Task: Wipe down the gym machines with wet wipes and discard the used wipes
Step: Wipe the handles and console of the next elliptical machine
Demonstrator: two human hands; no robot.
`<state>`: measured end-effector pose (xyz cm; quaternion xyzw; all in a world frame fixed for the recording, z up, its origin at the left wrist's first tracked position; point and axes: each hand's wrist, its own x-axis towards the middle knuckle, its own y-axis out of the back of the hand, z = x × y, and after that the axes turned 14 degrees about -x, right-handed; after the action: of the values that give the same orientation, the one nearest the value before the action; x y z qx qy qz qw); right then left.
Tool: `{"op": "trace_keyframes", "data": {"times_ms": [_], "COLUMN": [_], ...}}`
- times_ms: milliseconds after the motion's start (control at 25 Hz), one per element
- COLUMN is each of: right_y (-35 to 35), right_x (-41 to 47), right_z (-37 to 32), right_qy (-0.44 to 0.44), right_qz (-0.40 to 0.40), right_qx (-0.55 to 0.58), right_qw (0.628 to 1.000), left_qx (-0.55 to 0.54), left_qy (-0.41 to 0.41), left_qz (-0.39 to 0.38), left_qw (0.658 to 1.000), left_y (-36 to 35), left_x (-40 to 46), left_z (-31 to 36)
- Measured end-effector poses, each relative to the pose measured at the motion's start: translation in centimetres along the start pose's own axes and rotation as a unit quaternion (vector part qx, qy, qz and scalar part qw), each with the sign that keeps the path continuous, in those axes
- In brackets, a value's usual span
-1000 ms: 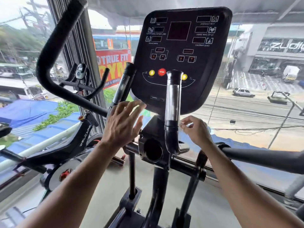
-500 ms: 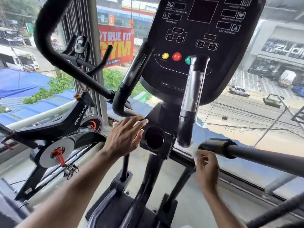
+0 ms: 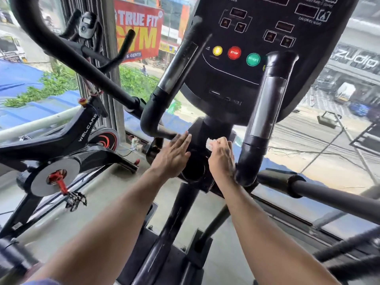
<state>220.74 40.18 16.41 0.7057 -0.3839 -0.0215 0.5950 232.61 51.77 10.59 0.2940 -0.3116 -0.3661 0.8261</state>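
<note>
Left hand: the left hand [image 3: 172, 156] is held flat, fingers straight, against the black elliptical machine's central column [image 3: 202, 132].
Right hand: the right hand [image 3: 221, 156] is curled round a crumpled white wet wipe [image 3: 210, 144].
Wipe: pressed on the column, below the black console panel [image 3: 257, 83].

This is a commercial gym on an upper floor, facing a street through a wall of glass. A black elliptical trainer [image 3: 216, 140] fills the near middle, its console [image 3: 267, 48] carrying yellow, red STOP and green buttons, with grip bars rising on both sides. To the left stands a black spin bike [image 3: 67, 145] marked WELCARE, and beyond the window on the far left hangs a red banner [image 3: 137, 29] reading TRUE FIT GYM, above a road with parked vehicles.
</note>
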Motion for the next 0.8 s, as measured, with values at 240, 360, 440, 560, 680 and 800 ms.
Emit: {"op": "trace_keyframes", "data": {"times_ms": [240,360,440,560,680,800], "right_y": [-3.0,-3.5,-4.1,-4.9,-5.0,-4.9], "right_x": [-0.4,2.5,4.5,5.3,5.0,2.4], "right_z": [1.3,1.9,2.4,2.9,2.7,1.5], "right_qy": [-0.074,-0.178,-0.214,-0.216,-0.198,-0.118], "right_qz": [-0.023,-0.118,-0.149,-0.153,-0.133,-0.07], "right_qx": [-0.111,-0.124,-0.132,-0.149,-0.138,-0.164], "right_qw": [0.991,0.969,0.956,0.953,0.961,0.977], "left_qx": [-0.004,-0.008,-0.012,-0.008,-0.008,-0.02], "left_qy": [-0.05,-0.014,0.004,-0.007,-0.013,0.006], "left_qz": [0.043,0.043,0.023,0.014,0.011,0.004], "left_qw": [0.998,0.999,1.0,1.0,1.0,1.0], "left_y": [-1.5,-2.3,-2.7,-2.7,-2.7,-2.5], "left_x": [-0.2,0.1,0.1,0.2,0.1,-0.1], "left_z": [0.2,-0.9,-1.9,-2.8,-3.0,-2.3]}}
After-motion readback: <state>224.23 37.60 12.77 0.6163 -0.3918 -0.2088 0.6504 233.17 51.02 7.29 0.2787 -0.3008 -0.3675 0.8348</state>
